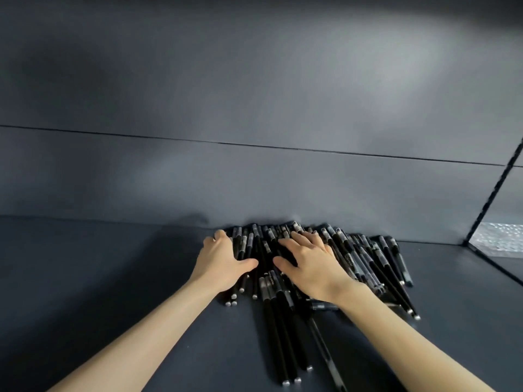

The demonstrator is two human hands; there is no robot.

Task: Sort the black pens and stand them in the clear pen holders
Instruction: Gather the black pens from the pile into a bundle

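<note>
A large heap of black pens lies on the dark table, pushed against the back wall. Most pens point roughly toward me, their silver ends near the front. My left hand rests on the heap's left edge, fingers spread and curved over the pens, thumb pointing right. My right hand lies flat on the middle of the heap with fingers apart. Neither hand visibly lifts a pen. A few long pens stretch out toward me below the hands. No clear pen holder is in view.
A dark grey wall with a horizontal seam rises right behind the heap. At the far right stands a vertical edge with a sheet of bubble wrap beyond it. Bare table surface lies to the left of the heap.
</note>
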